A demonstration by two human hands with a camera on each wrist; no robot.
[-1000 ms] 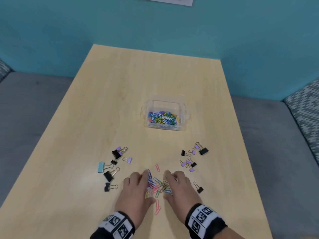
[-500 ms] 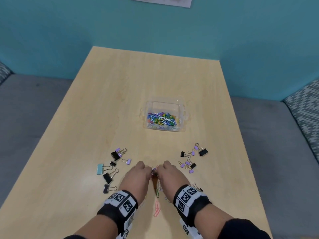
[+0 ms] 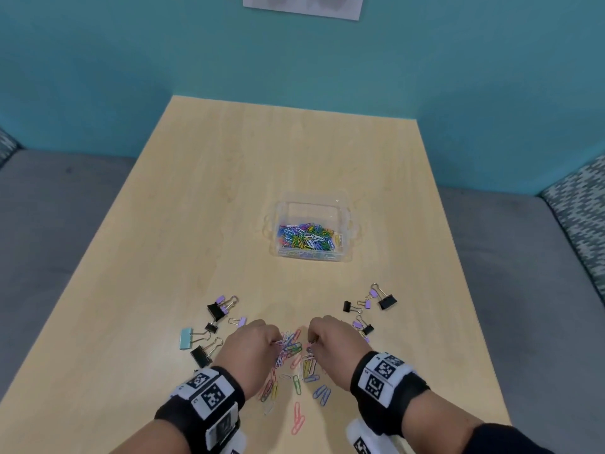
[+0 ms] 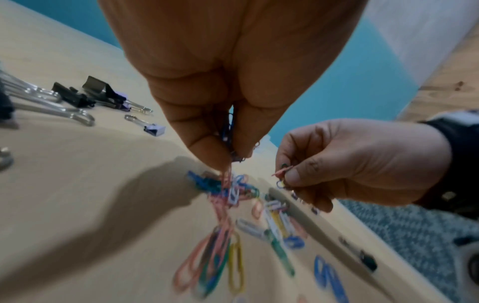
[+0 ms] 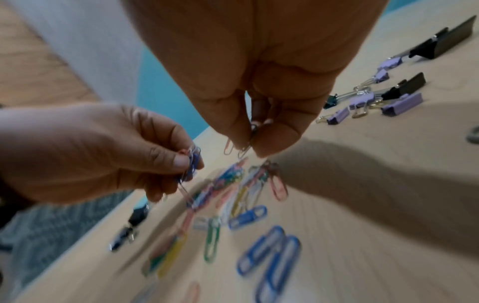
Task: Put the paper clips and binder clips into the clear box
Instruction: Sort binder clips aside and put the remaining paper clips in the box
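Note:
A clear box (image 3: 346, 224) holding several coloured paper clips stands mid-table. Nearer me, loose paper clips (image 3: 296, 385) lie scattered between my wrists. My left hand (image 3: 252, 347) hovers just above them, its fingers and thumb pinching a bunch of paper clips (image 4: 228, 178) that dangles to the table. My right hand (image 3: 330, 339) is lifted beside it and pinches a few paper clips (image 5: 246, 147). Binder clips lie in two groups: black, purple and one light blue at the left (image 3: 209, 332), black and purple at the right (image 3: 370, 306).
The wooden table (image 3: 229, 191) is bordered by a grey sofa seat (image 3: 49, 224) at the left and right and a teal wall behind. A patterned cushion (image 3: 582, 224) sits at the right.
Both hands went from lying flat and raking the paper clips together to pinching bunches; they have now lifted and drawn slightly apart, and several clips have dropped back onto the table.

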